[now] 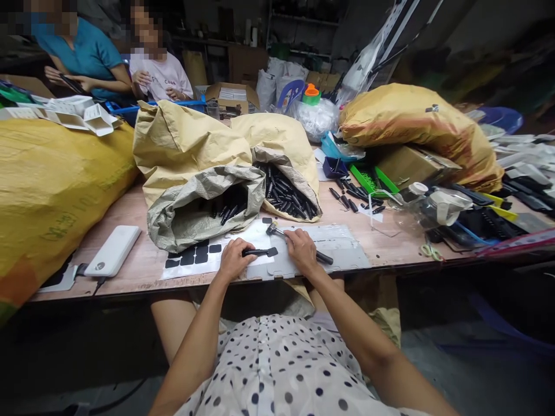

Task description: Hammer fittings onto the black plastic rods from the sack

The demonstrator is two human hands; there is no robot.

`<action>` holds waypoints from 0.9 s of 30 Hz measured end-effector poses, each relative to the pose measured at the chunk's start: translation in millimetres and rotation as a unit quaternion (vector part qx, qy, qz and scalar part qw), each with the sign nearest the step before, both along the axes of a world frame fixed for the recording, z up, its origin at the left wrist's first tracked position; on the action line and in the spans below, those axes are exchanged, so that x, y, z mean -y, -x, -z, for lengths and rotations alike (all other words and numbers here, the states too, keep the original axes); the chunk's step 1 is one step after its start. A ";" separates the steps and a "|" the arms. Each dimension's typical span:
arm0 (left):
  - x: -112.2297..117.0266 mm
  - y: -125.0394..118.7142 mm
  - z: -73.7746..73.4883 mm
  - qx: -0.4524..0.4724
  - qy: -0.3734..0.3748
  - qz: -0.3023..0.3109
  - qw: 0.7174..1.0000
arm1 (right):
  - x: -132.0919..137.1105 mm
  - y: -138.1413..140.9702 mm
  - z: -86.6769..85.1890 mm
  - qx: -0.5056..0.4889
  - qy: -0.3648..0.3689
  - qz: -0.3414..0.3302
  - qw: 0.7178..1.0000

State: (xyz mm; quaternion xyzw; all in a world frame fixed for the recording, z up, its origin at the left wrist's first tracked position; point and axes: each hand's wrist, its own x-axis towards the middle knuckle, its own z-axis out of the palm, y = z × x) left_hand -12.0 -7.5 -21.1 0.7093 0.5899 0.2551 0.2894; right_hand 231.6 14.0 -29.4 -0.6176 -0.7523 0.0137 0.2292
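My left hand (235,259) is closed round a slim black part with a flat, squarish end (272,252), held low over a grey-white board (347,245). My right hand (301,249) grips a small hammer (324,257). Its metal head points up and left, and its dark handle end sticks out to the right. Beside my left hand lies a white sheet (208,267) with several black rounded-square pieces (187,255). Just behind the board, two open paper sacks (191,138) lie on their sides, with many black tube-like parts (286,190) showing in their mouths.
A white power bank (113,251) with a cable lies at left by a large yellow sack (56,196). To the right are a green tray (375,180), loose black parts, scissors (431,252) and a clear plastic jar (411,211). Two people sit across the table.
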 end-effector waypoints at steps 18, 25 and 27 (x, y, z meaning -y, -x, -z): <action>118.4 -11.5 0.6 0.043 0.157 0.124 0.979 | 2.6 8.2 0.7 0.067 0.005 0.014 0.998; 95.2 -26.9 70.2 -0.141 0.306 0.033 0.941 | 1.2 10.4 -3.8 0.080 0.016 0.020 0.996; 88.5 -31.5 83.9 -0.138 0.299 0.054 0.943 | 0.7 10.1 -4.9 0.087 0.024 0.022 0.996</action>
